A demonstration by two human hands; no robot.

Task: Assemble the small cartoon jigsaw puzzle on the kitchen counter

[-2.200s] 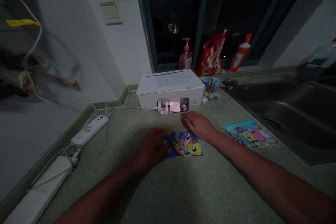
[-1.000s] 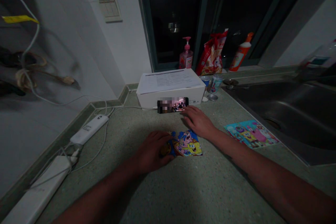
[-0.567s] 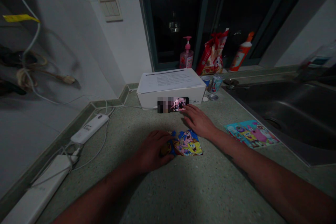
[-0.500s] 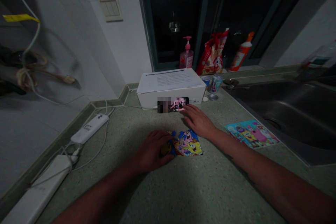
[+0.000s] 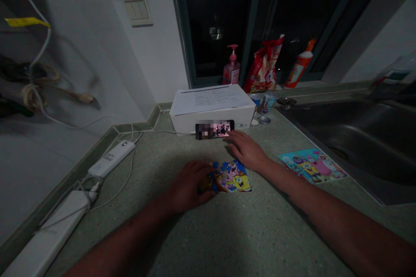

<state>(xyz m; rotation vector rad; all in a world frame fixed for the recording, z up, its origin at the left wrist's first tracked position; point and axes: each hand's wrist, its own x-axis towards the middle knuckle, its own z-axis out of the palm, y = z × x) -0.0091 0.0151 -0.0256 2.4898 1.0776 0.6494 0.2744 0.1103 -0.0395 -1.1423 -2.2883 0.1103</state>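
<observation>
A partly assembled jigsaw puzzle [image 5: 232, 178] with colourful cartoon figures lies flat on the counter, its upper edge uneven. My left hand [image 5: 191, 186] rests over the puzzle's left side, thumb apart from the fingers, hiding that part. Farther up, my right hand [image 5: 247, 149] is open with the fingers stretched forward. Its fingertips are at the lower right corner of a smartphone [image 5: 222, 129], though I cannot tell whether they touch the screen. The phone leans sideways against a white box [image 5: 211, 119], its screen lit and partly blurred out.
A cartoon picture sheet [image 5: 312, 165] lies on the right, near the steel sink [image 5: 360, 138]. Papers cover the box top. Behind stand a pink pump bottle [image 5: 231, 69], a red bag [image 5: 264, 67] and a can [image 5: 268, 103]. Cables and a white power strip [image 5: 48, 233] run along the left.
The picture on the phone screen differs slightly. Both hands and the puzzle stay in practically the same place.
</observation>
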